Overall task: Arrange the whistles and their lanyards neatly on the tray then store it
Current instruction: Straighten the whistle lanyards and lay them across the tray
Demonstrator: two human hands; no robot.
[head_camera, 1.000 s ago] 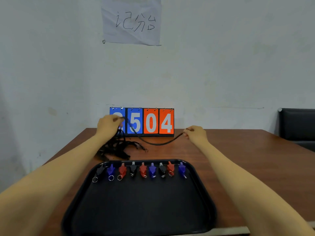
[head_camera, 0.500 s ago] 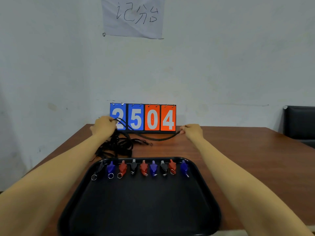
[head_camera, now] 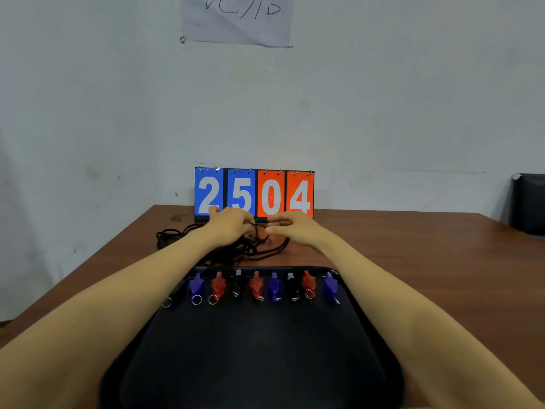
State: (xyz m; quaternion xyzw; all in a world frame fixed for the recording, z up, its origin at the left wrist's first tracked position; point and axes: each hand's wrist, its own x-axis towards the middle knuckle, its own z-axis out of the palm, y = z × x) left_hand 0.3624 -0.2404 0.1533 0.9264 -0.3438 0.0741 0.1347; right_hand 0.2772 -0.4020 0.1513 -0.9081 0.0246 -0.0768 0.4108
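scoreboard (head_camera: 254, 192) reads 2504, handwritten wall paper (head_camera: 237, 19)

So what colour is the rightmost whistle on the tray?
The rightmost whistle is blue, clearest in the head view.

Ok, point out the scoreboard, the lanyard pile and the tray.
scoreboard (head_camera: 270, 196): head view, orange 0 card.
lanyard pile (head_camera: 244, 250): head view, dense black tangle.
tray (head_camera: 265, 364): head view, bare floor.
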